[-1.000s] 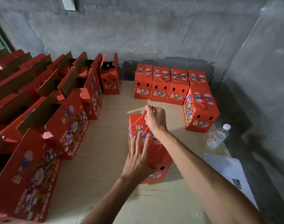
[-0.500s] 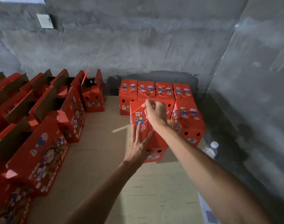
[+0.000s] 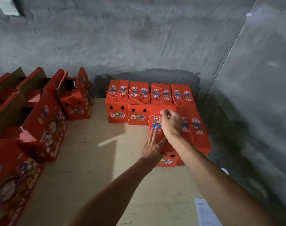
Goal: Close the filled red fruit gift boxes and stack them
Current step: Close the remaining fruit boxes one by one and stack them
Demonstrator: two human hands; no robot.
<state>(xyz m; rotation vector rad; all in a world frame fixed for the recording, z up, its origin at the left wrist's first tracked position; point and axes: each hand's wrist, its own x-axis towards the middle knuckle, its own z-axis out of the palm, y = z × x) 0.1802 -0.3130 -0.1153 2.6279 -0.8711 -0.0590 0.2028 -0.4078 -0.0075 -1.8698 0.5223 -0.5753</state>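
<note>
A closed red gift box (image 3: 167,158) stands on the wooden table (image 3: 93,173), close in front of a back row of several closed boxes (image 3: 139,101) and beside another closed box (image 3: 194,129) on its right. My right hand (image 3: 170,123) pinches the box's red rope handle (image 3: 155,113) above its top. With straight fingers, my left hand (image 3: 152,147) rests flat against the box's left side. Most of the box is hidden behind my hands and right forearm.
Several open red boxes (image 3: 46,121) with raised flaps line the table's left side. A sheet of paper (image 3: 205,212) lies at the near right edge, and a bottle cap (image 3: 224,171) peeks out behind my right arm. Grey concrete walls meet at the far right corner.
Both hands have carried the closed box away from me and to the right, up to the back row and beside the right-hand box. The camera has followed it forward.
</note>
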